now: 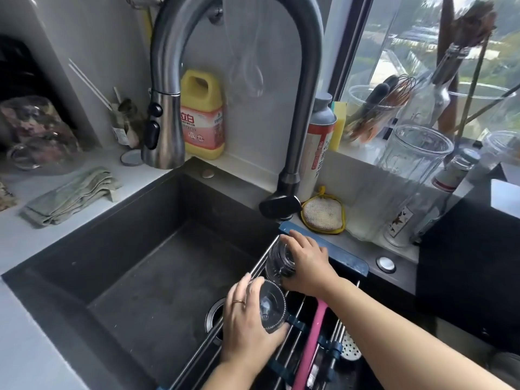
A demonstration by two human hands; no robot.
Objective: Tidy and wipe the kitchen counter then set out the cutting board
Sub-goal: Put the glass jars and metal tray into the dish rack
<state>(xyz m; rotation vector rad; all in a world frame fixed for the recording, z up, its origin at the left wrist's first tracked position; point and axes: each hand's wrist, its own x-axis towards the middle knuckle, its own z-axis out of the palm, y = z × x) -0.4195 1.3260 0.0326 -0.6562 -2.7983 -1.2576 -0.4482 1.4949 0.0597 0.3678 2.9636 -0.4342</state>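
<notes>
Left hand (247, 322) grip clenched round one glass (271, 305), right hand (306, 263) grip round another glass (281, 260), both on rack (295, 319) over sink (140, 263). Cloth (70, 195) lies folded on table (17, 243), left.

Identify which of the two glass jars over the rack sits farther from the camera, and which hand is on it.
The jar nearest the blue rack edge, under the right hand. The other jar is nearer, held by the ringed left hand.

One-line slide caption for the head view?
Both hands, left and right, each set a clear glass jar on the metal sink rack.
</notes>
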